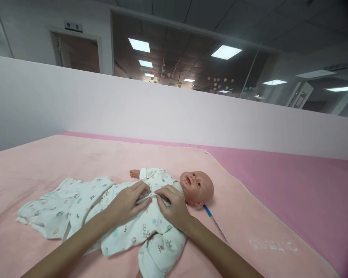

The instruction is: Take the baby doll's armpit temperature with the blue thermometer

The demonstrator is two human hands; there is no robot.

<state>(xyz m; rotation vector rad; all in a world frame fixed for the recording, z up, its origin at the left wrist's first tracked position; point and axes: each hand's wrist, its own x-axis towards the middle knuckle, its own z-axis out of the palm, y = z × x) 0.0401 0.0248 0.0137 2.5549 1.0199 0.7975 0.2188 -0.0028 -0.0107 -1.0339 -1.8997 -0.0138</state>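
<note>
Two hands, my left hand (133, 202) and my right hand (172, 205), pinched one white strip (147, 198) between them, at the front of one printed baby shirt (130, 237). That shirt was on one baby doll (199, 187), which lay on its back on one pink blanket (249, 212), one small plastic hand (134, 173) showing past its far sleeve (144, 173). One slim, blue-ended stick (208, 211) lay just beside the doll's head.

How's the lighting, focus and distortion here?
Head view: rectangular white ceiling lights glare against dim surroundings; head view: the doll's bald plastic head, bare left hand and bare right hand look reasonably sharp, but white lettering on the peach fabric blanket is hard to read; head view: the top-right corner darkens, perspective looks wide-angle.
</note>
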